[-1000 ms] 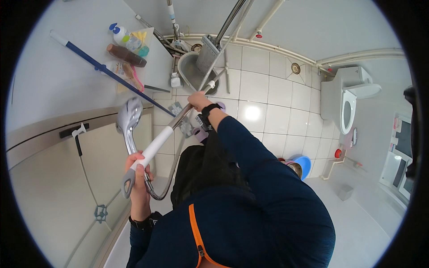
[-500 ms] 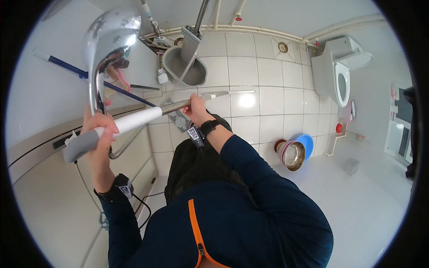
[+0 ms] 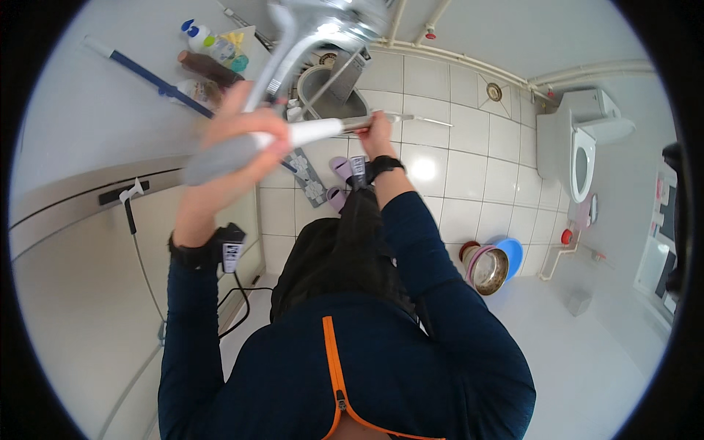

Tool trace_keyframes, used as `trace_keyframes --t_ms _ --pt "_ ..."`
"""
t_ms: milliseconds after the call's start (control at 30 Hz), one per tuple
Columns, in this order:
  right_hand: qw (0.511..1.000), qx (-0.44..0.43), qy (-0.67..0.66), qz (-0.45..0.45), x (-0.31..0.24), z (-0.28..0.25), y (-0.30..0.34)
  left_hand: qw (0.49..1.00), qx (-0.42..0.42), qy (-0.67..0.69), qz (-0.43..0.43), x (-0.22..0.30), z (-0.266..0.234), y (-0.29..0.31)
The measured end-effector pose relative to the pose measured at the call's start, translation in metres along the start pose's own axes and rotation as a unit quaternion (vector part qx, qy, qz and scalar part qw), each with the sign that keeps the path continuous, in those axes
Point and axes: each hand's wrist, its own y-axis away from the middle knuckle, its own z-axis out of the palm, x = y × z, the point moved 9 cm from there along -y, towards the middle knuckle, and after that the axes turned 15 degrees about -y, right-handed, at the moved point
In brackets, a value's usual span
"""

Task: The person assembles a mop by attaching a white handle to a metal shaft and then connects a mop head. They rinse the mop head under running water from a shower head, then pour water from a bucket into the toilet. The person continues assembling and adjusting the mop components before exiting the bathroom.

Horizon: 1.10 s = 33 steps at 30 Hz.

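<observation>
Motion blur smears the left hand (image 3: 246, 136) clenched on a grey-and-white handle (image 3: 257, 143), also gripped by the right hand (image 3: 378, 139); the shower head (image 3: 330, 22) is cut off above.

Left hand (image 3: 246, 136) and pole (image 3: 293, 136) smear with motion blur; the chrome shower head (image 3: 330, 18) runs off the top edge.

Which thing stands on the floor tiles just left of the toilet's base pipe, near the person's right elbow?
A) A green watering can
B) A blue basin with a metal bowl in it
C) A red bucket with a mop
B: a blue basin with a metal bowl sits on the floor tiles below the toilet.
</observation>
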Motion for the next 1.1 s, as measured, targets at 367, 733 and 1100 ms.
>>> trace_keyframes --t_ms 367,733,1100 --pt "0.979 -0.049 0.16 0.114 -0.045 -0.044 0.022 0.992 0.031 0.11 -0.056 -0.012 0.007 0.039" --pt "0.966 0.068 0.239 0.071 -0.09 -0.261 0.011 0.973 -0.117 0.181 -0.082 0.013 0.129 0.046" --pt "0.963 0.178 0.19 0.064 -0.115 -0.318 0.069 0.956 -0.222 0.187 -0.041 0.034 0.19 0.042"
